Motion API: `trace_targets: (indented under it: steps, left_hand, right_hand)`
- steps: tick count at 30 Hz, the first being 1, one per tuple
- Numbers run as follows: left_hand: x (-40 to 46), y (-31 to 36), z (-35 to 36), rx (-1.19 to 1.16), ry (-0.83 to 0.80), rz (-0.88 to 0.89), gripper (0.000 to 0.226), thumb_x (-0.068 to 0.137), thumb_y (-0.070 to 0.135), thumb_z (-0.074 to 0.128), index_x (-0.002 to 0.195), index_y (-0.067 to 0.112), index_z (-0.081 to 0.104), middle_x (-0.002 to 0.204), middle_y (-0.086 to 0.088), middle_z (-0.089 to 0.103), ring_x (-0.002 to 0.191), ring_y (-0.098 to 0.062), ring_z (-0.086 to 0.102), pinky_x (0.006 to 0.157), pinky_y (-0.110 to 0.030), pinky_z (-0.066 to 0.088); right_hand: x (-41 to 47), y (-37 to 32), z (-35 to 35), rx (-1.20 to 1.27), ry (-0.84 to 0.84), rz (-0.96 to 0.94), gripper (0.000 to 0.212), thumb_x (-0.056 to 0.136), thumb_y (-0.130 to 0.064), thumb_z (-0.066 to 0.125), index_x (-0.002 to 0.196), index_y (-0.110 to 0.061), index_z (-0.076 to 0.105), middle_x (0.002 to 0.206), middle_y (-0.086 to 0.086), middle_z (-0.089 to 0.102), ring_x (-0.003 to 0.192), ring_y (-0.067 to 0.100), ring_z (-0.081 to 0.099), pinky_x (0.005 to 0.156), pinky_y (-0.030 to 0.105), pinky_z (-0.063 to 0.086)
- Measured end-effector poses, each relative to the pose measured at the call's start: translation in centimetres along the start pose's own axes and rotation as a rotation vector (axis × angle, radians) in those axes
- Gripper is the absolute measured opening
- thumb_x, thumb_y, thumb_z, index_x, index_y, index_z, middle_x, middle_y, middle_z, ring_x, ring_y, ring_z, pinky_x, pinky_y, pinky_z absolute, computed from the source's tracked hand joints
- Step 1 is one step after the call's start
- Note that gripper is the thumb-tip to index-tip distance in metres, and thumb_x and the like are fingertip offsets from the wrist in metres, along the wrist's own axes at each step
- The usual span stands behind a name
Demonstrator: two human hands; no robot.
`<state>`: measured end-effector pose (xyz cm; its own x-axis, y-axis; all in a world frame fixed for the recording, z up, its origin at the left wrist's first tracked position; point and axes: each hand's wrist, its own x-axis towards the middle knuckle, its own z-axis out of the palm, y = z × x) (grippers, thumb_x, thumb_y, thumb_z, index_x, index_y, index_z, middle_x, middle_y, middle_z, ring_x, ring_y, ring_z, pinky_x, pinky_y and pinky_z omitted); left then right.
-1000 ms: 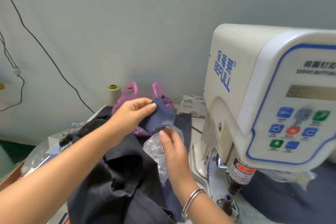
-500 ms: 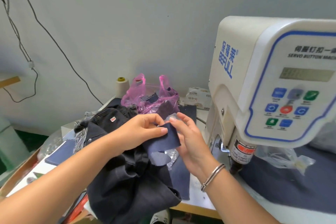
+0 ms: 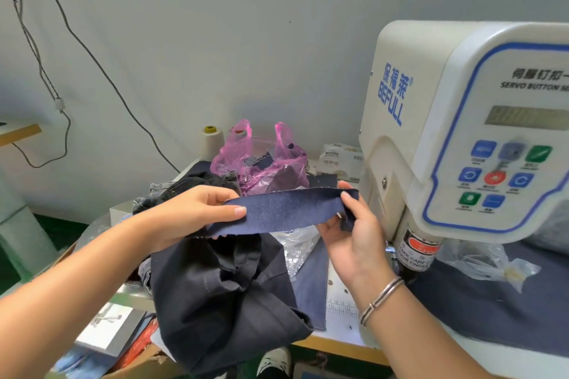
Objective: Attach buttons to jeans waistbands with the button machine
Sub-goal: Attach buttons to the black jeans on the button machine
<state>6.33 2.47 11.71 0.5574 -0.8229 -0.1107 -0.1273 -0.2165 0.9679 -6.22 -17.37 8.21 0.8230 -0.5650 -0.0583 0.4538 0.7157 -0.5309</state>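
Note:
A dark blue denim waistband strip point(image 3: 284, 209) is stretched flat between my two hands above the table. My left hand point(image 3: 191, 212) pinches its left end with thumb on top. My right hand point(image 3: 354, 224) pinches its right end, which folds down over my palm. The white button machine point(image 3: 446, 120) stands at the right, with its control panel point(image 3: 505, 175) facing me. Its black press head with a red warning label point(image 3: 418, 251) hangs just right of my right hand. A clear bag of small metal buttons point(image 3: 292, 251) lies under the strip.
A heap of dark jeans point(image 3: 224, 292) hangs over the table's front edge. A pink plastic bag point(image 3: 261, 163) with fabric pieces sits behind, with a thread cone point(image 3: 211, 141) and tissue packs point(image 3: 340, 160). A crumpled clear bag point(image 3: 486, 261) lies on the machine's blue bed. Boxes stand on the floor at left.
The folded strip has been unfolded and pulled out flat. My hands moved apart, the left one leftward and the right one toward the machine.

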Motion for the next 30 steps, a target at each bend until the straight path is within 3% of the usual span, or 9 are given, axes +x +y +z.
trace_targets:
  steps: [7,10,12,14,17,21,24,27,30]
  left_hand:
    - [0.3,-0.1,-1.5,0.148,0.295,0.001,0.017,0.092,0.017,0.062,0.076,0.012,0.06,0.051,0.006,0.047,0.043,-0.005,0.037,0.041,-0.01,0.029]
    - [-0.2,0.3,-2.1,0.161,0.327,-0.008,0.015,0.092,0.017,0.062,0.077,0.012,0.061,0.059,0.002,0.049,0.048,-0.008,0.036,0.042,-0.011,0.028]
    - [-0.4,0.8,-1.9,0.177,0.281,0.007,0.015,0.092,0.018,0.063,0.077,0.016,0.065,0.065,0.001,0.053,0.054,-0.009,0.038,0.046,-0.012,0.03]
    - [-0.2,1.4,-1.1,0.22,0.223,0.037,0.019,0.091,0.02,0.065,0.072,0.023,0.069,0.065,0.005,0.058,0.054,-0.005,0.043,0.047,-0.012,0.033]
    - [0.2,2.1,0.2,0.282,0.139,0.09,0.024,0.09,0.021,0.066,0.069,0.031,0.07,0.064,0.009,0.064,0.052,0.0,0.049,0.046,-0.011,0.037]
    - [0.2,1.0,0.3,0.356,0.316,0.138,0.009,0.085,0.034,0.071,0.082,0.027,0.067,0.074,0.004,0.066,0.062,-0.01,0.055,0.063,-0.027,0.049]
    - [-0.6,-0.8,0.3,0.74,0.28,-0.093,0.063,0.066,0.07,0.065,0.115,0.032,0.056,0.107,0.009,0.062,0.098,-0.009,0.058,0.086,-0.029,0.045]
    - [-0.4,-2.9,0.8,1.224,0.194,-0.326,0.088,0.075,0.065,0.063,0.146,0.028,0.026,0.139,-0.002,0.036,0.125,-0.025,0.044,0.099,-0.037,0.041]
    - [0.6,-4.2,0.3,1.392,0.277,-0.481,0.095,0.08,0.057,0.06,0.152,0.025,0.006,0.143,-0.009,0.031,0.122,-0.031,0.052,0.089,-0.04,0.046]
  right_hand:
    - [1.0,1.6,-0.5,-0.144,0.107,-0.075,0.026,0.095,-0.003,0.048,0.089,-0.02,0.066,0.081,-0.002,0.069,0.068,0.01,0.064,0.06,0.024,0.052]
    - [0.9,2.2,-0.4,-0.575,0.126,-0.174,0.027,0.089,0.004,0.05,0.084,-0.019,0.062,0.079,0.0,0.063,0.068,0.009,0.057,0.057,0.021,0.048]
    - [0.6,2.7,-0.3,-1.069,-0.005,-0.317,0.03,0.083,0.005,0.055,0.097,-0.022,0.059,0.1,0.001,0.061,0.089,0.011,0.054,0.078,0.024,0.047]
    - [0.1,3.5,0.2,-1.292,-0.254,-0.336,0.051,0.08,-0.009,0.066,0.122,-0.031,0.046,0.128,-0.008,0.049,0.119,0.005,0.043,0.101,0.021,0.034]
    - [-0.4,4.9,1.4,-1.238,-0.528,-0.114,0.066,0.08,-0.027,0.069,0.139,-0.032,0.038,0.133,-0.021,0.049,0.127,0.0,0.04,0.108,0.026,0.03]
    - [0.3,5.7,1.5,-1.08,-0.458,-0.092,0.016,0.091,-0.003,0.058,0.104,-0.01,0.064,0.101,0.009,0.069,0.094,0.01,0.058,0.09,0.031,0.047]
    - [1.4,5.4,0.7,-1.063,-0.254,-0.134,0.007,0.093,-0.01,0.057,0.093,-0.011,0.064,0.087,0.005,0.069,0.079,0.006,0.058,0.075,0.021,0.049]
    - [1.8,5.7,0.5,-1.177,-0.209,-0.167,0.01,0.094,-0.018,0.057,0.089,-0.012,0.062,0.079,0.001,0.065,0.072,0.005,0.056,0.068,0.021,0.046]
    - [1.4,6.6,0.9,-1.292,-0.333,-0.195,0.009,0.094,-0.015,0.055,0.096,-0.013,0.063,0.09,-0.001,0.068,0.084,0.012,0.06,0.079,0.025,0.045]
